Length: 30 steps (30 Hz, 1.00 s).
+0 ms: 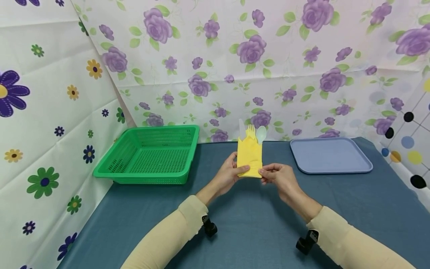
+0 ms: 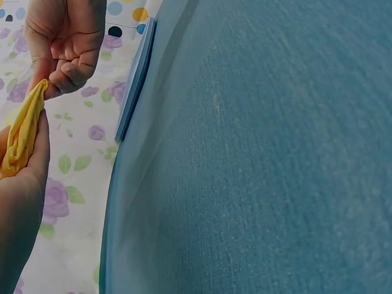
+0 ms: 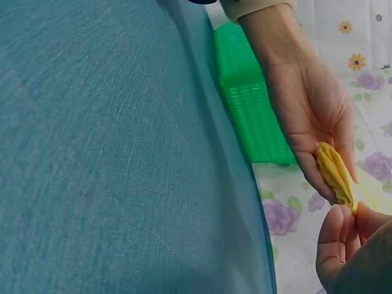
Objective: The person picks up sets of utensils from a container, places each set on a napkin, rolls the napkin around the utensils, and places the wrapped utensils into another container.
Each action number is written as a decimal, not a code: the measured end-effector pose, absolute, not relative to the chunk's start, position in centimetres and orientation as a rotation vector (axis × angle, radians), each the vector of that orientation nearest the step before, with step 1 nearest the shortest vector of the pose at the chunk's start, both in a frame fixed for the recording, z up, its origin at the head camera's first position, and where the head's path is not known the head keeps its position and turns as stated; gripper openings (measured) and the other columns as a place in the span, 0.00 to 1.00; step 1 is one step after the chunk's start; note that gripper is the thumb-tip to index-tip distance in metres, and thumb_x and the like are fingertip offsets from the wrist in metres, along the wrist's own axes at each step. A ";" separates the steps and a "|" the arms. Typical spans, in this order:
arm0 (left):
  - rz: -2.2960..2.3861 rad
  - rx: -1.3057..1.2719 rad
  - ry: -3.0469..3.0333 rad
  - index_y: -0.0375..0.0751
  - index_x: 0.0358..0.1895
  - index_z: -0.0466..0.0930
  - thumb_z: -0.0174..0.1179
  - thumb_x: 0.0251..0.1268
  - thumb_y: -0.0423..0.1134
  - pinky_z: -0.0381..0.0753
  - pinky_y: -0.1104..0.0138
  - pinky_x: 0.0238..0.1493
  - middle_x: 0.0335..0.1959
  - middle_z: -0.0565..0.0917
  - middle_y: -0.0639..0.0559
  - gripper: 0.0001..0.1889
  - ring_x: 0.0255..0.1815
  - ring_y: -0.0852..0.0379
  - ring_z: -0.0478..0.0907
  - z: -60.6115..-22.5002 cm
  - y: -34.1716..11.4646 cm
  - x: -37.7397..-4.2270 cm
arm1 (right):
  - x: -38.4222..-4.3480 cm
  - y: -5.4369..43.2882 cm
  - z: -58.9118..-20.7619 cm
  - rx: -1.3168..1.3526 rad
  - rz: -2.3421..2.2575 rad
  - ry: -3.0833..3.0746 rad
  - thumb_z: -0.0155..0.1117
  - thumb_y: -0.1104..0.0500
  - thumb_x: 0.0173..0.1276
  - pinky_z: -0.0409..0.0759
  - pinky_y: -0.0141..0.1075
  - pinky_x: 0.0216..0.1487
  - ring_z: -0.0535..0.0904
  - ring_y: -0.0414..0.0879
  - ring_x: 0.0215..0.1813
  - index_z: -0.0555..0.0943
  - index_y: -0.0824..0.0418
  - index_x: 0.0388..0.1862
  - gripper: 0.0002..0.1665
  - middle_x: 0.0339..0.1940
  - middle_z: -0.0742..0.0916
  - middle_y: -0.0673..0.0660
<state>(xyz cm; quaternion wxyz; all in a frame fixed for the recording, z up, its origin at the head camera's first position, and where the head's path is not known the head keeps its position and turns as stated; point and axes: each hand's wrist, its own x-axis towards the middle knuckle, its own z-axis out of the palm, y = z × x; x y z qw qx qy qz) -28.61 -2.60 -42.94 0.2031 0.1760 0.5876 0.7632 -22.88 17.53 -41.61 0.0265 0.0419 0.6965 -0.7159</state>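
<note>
A folded yellow napkin (image 1: 249, 154) is held up above the table between both hands. Out of its top stick a pale knife (image 1: 242, 129), a yellow fork (image 1: 250, 130) and a pale green spoon (image 1: 261, 133). My left hand (image 1: 229, 173) grips the napkin from its left side, thumb across the front and fingers behind. With thumb and fingertips, my right hand (image 1: 279, 178) pinches the lower right corner. Both wrist views show the bottom end of the napkin (image 2: 23, 138), bunched between the hands; the cutlery is hidden there.
On the table's back left stands a green plastic basket (image 1: 147, 178) with perforated walls. A light blue tray (image 1: 330, 155) lies at the back right. Blue cloth (image 1: 248, 231) covers the table, and flowered sheets (image 1: 215, 67) hang behind and at the left.
</note>
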 end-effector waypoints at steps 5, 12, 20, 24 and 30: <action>2.149 0.476 1.626 0.38 0.70 0.62 0.57 0.79 0.28 0.85 0.61 0.58 0.60 0.84 0.36 0.23 0.53 0.55 0.87 -42.7 -2.5 -28.6 | -22.9 17.5 -41.4 0.099 -2.220 2.178 0.68 0.65 0.75 0.88 0.37 0.37 0.85 0.46 0.30 0.83 0.74 0.47 0.11 0.30 0.88 0.58; 2.106 0.518 1.672 0.38 0.75 0.62 0.61 0.76 0.28 0.83 0.58 0.62 0.63 0.82 0.37 0.29 0.58 0.51 0.85 -42.5 -2.4 -28.5 | -22.9 17.5 -41.2 0.094 -2.217 2.196 0.69 0.65 0.75 0.88 0.37 0.38 0.85 0.47 0.30 0.83 0.74 0.47 0.11 0.30 0.88 0.59; 2.091 0.523 1.718 0.37 0.75 0.64 0.62 0.75 0.27 0.82 0.55 0.63 0.62 0.83 0.38 0.29 0.59 0.49 0.85 -42.1 -2.4 -28.5 | -22.9 17.8 -41.3 0.081 -2.207 2.174 0.69 0.65 0.75 0.89 0.42 0.41 0.85 0.46 0.30 0.83 0.75 0.48 0.12 0.32 0.89 0.62; 2.091 0.512 1.728 0.37 0.73 0.64 0.63 0.74 0.27 0.84 0.58 0.60 0.62 0.83 0.38 0.29 0.58 0.50 0.85 -41.9 -2.6 -28.6 | -23.0 17.8 -41.3 0.037 -2.205 2.160 0.68 0.63 0.75 0.89 0.42 0.45 0.86 0.46 0.32 0.83 0.74 0.49 0.13 0.32 0.89 0.58; 2.083 0.498 1.764 0.36 0.73 0.65 0.63 0.74 0.27 0.85 0.58 0.59 0.61 0.83 0.37 0.28 0.56 0.51 0.85 -41.4 -3.5 -28.6 | -23.2 17.4 -41.1 -0.047 -2.193 2.107 0.68 0.60 0.76 0.87 0.43 0.50 0.86 0.46 0.35 0.82 0.73 0.53 0.16 0.34 0.89 0.57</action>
